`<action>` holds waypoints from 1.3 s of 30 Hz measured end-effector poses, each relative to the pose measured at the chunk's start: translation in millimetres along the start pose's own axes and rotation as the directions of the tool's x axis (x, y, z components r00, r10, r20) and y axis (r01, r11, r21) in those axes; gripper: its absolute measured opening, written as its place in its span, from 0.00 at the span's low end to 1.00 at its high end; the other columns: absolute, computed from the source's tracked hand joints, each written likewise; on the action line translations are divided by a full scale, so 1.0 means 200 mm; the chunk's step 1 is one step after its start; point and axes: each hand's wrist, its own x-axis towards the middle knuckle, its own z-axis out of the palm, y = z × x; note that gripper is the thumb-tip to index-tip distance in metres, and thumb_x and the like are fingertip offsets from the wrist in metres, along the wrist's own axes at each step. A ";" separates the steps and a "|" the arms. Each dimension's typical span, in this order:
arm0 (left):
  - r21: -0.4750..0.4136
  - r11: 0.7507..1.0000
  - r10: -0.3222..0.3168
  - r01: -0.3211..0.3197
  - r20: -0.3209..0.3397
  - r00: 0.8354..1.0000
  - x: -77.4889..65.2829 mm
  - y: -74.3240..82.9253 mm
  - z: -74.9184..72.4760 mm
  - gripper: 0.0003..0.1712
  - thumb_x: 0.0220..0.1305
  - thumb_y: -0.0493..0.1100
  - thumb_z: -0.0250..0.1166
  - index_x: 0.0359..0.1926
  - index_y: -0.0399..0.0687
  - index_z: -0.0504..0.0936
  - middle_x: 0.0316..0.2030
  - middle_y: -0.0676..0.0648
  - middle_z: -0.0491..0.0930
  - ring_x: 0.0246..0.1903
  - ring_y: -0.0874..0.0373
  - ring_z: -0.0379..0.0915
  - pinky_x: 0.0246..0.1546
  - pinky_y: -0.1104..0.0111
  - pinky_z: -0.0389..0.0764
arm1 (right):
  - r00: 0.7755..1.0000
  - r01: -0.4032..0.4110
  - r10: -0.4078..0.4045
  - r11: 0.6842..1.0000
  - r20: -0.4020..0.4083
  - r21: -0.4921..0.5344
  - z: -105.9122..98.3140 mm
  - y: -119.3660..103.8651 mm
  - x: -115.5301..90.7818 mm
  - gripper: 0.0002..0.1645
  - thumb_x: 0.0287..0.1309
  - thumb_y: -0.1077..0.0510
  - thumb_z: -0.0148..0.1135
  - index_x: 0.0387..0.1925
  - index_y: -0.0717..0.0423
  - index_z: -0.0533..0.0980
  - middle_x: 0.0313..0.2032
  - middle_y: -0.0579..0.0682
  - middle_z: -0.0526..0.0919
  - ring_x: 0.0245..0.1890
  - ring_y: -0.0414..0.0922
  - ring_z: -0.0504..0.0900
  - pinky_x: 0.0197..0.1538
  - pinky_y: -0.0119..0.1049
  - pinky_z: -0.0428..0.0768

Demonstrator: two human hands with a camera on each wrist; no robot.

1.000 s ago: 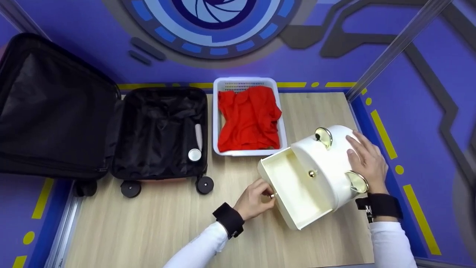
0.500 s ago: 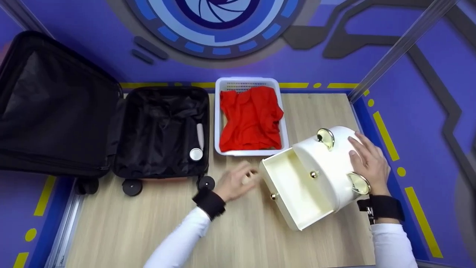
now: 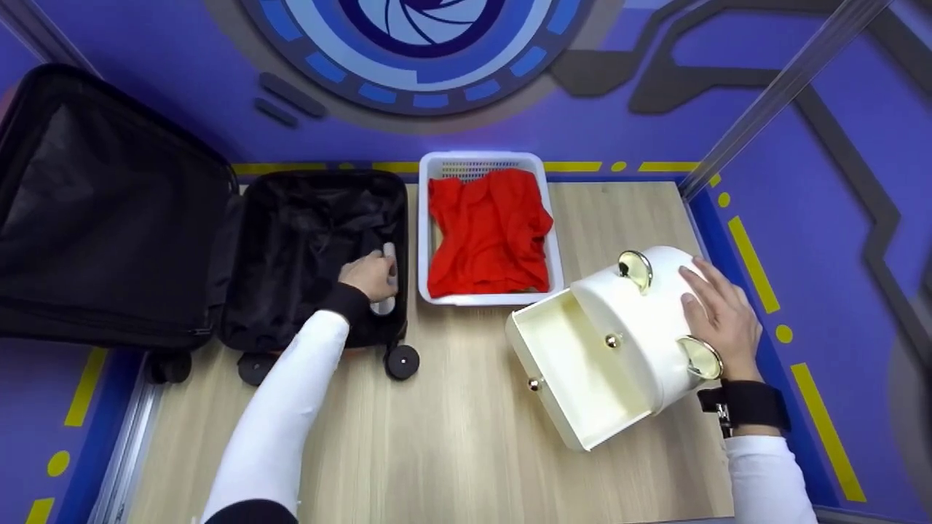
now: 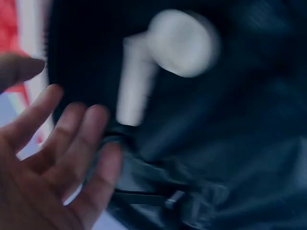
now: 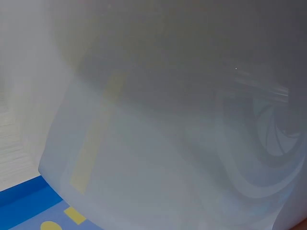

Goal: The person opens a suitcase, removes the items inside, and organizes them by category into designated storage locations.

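Note:
My left hand [image 3: 370, 276] reaches into the black suitcase [image 3: 291, 320], over a white stick-like item with a round, flat head [image 3: 389, 252]. In the left wrist view the fingers are spread, with a gap between them and the item's handle [image 4: 135, 88]; that view is blurred. My right hand [image 3: 724, 320] rests on top of a white rounded drawer box [image 3: 619, 291] with gold knobs and two gold-rimmed round pieces. Its front drawer [image 3: 575, 371] is pulled out, with nothing seen inside. The right wrist view is mostly filled by the box's glossy wall [image 5: 144, 143].
Between suitcase and drawer box stands a white plastic basket [image 3: 425, 240] holding a red cloth [image 3: 489, 233]. The suitcase lid [image 3: 109, 211] leans open at the left. Suitcase wheels [image 3: 402, 362] project over the wooden tabletop [image 3: 437, 444]. Blue panels [image 3: 510, 131] enclose the back and sides.
My left hand has let go of the drawer's gold knob and moved left into the suitcase, over the white item. The right hand stays on the drawer box, and the drawer remains out.

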 end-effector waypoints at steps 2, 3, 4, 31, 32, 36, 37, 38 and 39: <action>0.056 0.998 -0.027 0.022 0.078 0.997 0.02 -0.04 0.03 0.16 0.53 0.45 0.70 0.41 0.41 0.84 0.46 0.35 0.82 0.47 0.38 0.82 0.46 0.41 0.81 | 1.000 0.020 -0.020 1.000 -0.014 0.006 0.00 0.00 0.00 0.26 0.65 0.56 0.63 0.64 0.46 0.81 0.70 0.48 0.76 0.55 0.62 0.77 0.41 0.36 0.63; 0.078 0.997 -0.036 0.027 0.105 0.994 0.03 -0.05 0.05 0.16 0.51 0.45 0.71 0.40 0.41 0.84 0.45 0.35 0.82 0.47 0.37 0.82 0.46 0.41 0.81 | 0.999 0.033 -0.033 0.999 -0.022 0.006 0.00 0.00 0.00 0.25 0.64 0.56 0.63 0.63 0.47 0.82 0.70 0.49 0.77 0.54 0.62 0.78 0.40 0.36 0.64; 0.094 0.995 -0.044 0.032 0.126 0.991 0.04 -0.06 0.07 0.17 0.49 0.45 0.72 0.40 0.40 0.84 0.45 0.35 0.83 0.48 0.37 0.82 0.47 0.40 0.81 | 0.999 0.044 -0.044 0.999 -0.028 0.007 0.00 0.00 0.00 0.25 0.64 0.56 0.63 0.63 0.48 0.82 0.69 0.49 0.77 0.53 0.63 0.78 0.40 0.37 0.64; -0.467 0.872 -0.152 0.144 0.021 0.988 -0.01 -0.14 -0.11 0.23 0.71 0.52 0.50 0.56 0.42 0.79 0.51 0.38 0.81 0.53 0.43 0.74 0.59 0.54 0.71 | 0.997 0.070 -0.070 0.998 -0.043 -0.003 0.00 0.02 0.00 0.25 0.63 0.55 0.64 0.62 0.48 0.83 0.68 0.50 0.78 0.50 0.62 0.79 0.38 0.30 0.61; -0.494 0.860 -0.149 0.128 -0.005 0.989 -0.02 -0.12 -0.13 0.23 0.72 0.51 0.48 0.54 0.43 0.80 0.51 0.39 0.81 0.53 0.44 0.74 0.59 0.55 0.70 | 0.997 0.068 -0.068 0.998 -0.044 0.001 0.00 0.02 0.00 0.25 0.63 0.55 0.63 0.62 0.48 0.83 0.68 0.50 0.78 0.50 0.62 0.78 0.38 0.30 0.62; -0.539 0.841 -0.121 0.039 -0.116 0.986 -0.04 -0.03 -0.18 0.22 0.76 0.54 0.48 0.48 0.47 0.83 0.43 0.43 0.83 0.47 0.48 0.77 0.53 0.58 0.72 | 0.997 0.061 -0.061 0.998 -0.040 0.014 0.00 0.01 0.00 0.25 0.64 0.56 0.63 0.63 0.48 0.82 0.69 0.50 0.78 0.53 0.63 0.78 0.40 0.36 0.64; -0.528 0.849 -0.105 0.015 -0.140 0.985 -0.05 0.01 -0.19 0.22 0.77 0.56 0.49 0.45 0.48 0.83 0.40 0.44 0.82 0.44 0.48 0.77 0.49 0.58 0.73 | 0.998 0.059 -0.058 0.998 -0.037 0.015 0.00 0.01 0.00 0.25 0.65 0.55 0.63 0.63 0.48 0.82 0.69 0.50 0.77 0.53 0.63 0.78 0.40 0.36 0.64; -0.506 0.863 -0.087 -0.006 -0.161 0.983 -0.05 0.05 -0.20 0.21 0.76 0.59 0.51 0.44 0.51 0.84 0.37 0.46 0.82 0.41 0.50 0.77 0.46 0.59 0.73 | 0.998 0.056 -0.055 0.998 -0.032 0.015 0.00 0.01 0.00 0.25 0.65 0.55 0.63 0.63 0.48 0.82 0.69 0.50 0.77 0.53 0.63 0.78 0.40 0.38 0.65; -0.482 0.876 -0.067 -0.028 -0.179 0.982 -0.05 0.09 -0.21 0.21 0.75 0.61 0.53 0.42 0.53 0.84 0.35 0.48 0.82 0.38 0.50 0.77 0.42 0.59 0.73 | 0.998 0.054 -0.054 0.998 -0.030 0.016 0.00 0.01 0.00 0.25 0.65 0.55 0.62 0.63 0.48 0.82 0.69 0.50 0.77 0.53 0.63 0.78 0.40 0.39 0.65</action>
